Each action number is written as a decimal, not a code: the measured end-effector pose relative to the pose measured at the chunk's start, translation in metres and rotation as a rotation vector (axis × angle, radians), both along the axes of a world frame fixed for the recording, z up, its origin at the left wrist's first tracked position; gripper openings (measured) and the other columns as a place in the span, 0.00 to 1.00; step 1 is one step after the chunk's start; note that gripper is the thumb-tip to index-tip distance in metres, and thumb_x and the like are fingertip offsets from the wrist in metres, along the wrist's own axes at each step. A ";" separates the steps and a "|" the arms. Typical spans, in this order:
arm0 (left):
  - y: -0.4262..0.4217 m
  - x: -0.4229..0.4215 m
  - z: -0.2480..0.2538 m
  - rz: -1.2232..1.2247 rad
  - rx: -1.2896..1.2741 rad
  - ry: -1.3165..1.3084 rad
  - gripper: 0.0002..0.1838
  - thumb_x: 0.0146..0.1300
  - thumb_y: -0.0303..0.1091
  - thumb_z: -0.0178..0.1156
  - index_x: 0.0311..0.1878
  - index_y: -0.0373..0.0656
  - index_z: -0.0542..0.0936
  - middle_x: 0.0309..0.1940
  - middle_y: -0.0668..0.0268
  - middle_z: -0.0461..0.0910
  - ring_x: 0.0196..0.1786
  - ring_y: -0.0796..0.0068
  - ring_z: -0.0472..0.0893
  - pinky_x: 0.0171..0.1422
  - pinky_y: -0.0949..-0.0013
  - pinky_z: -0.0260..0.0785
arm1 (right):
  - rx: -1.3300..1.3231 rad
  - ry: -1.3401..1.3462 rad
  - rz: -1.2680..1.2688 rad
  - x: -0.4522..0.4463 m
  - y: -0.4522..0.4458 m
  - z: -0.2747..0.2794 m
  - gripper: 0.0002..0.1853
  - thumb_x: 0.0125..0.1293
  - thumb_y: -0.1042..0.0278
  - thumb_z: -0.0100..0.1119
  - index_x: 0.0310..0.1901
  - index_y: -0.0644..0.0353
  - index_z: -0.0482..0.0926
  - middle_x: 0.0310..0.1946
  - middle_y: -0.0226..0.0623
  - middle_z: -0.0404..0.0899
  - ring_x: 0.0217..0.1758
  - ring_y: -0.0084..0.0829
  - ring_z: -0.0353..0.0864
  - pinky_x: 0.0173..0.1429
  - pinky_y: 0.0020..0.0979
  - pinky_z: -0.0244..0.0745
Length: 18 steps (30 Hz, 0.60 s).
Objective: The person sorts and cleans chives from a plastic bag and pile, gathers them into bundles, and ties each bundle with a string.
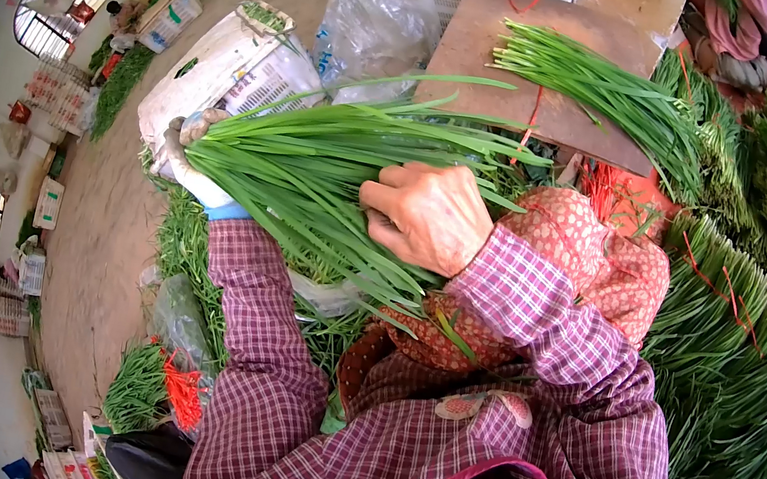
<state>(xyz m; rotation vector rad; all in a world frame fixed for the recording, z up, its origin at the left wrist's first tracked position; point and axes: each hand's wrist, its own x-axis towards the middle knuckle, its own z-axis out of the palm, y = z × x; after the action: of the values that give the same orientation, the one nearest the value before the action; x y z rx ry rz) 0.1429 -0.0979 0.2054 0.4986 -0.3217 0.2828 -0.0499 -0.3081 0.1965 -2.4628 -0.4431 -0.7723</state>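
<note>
"Closed around the gathered end of the leaf bunch (317,152): is that the left hand (192,139)?"

"Affirmative. Its fingers wrap that end at left; the leaves fan out to the right. The right hand (434,212) lies over the leaves, knuckles up, fingers curled; whether it pinches a leaf cannot be told."

"State arm pose."

"Left arm: extended forward, to the left. Right arm: elbow bent, forearm angled inward from the right, wrist above the leaves."

"Position of the leaf bunch?"

"Raised in front of the body, nearer than the board (476,52)."

"State quantities."

"Leaf bunch in hand: one. Board: one, far side, bearing one cut bunch (603,78). Clear bag (368,29) left of the board: one. Barred windows (62,8) at far left: two. Red tie clusters: two, one at near left (181,388), one just beside the board. Tied bundles (722,398) at right: several, overlapping, exact count not readable"
</note>
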 end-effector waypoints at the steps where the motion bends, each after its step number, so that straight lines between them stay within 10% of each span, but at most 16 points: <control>1: 0.002 0.003 -0.002 -0.064 -0.034 -0.002 0.06 0.67 0.35 0.55 0.40 0.44 0.75 0.21 0.71 0.75 0.31 0.76 0.74 0.54 0.64 0.72 | 0.002 0.008 -0.004 -0.001 -0.004 0.003 0.06 0.51 0.68 0.60 0.31 0.56 0.77 0.23 0.34 0.73 0.29 0.41 0.78 0.30 0.40 0.73; 18: 0.026 0.026 -0.016 -0.146 -0.074 0.065 0.08 0.68 0.37 0.53 0.38 0.43 0.75 0.23 0.67 0.74 0.36 0.65 0.74 0.55 0.54 0.71 | 0.076 0.243 0.073 -0.033 -0.028 0.020 0.18 0.59 0.49 0.63 0.31 0.57 0.79 0.24 0.37 0.80 0.28 0.41 0.81 0.31 0.38 0.73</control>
<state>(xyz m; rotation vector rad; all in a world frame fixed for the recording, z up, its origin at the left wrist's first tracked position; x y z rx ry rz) 0.1693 -0.0719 0.1896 0.4083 -0.2819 0.1363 -0.0827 -0.3357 0.2163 -2.4154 -0.4012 -0.4444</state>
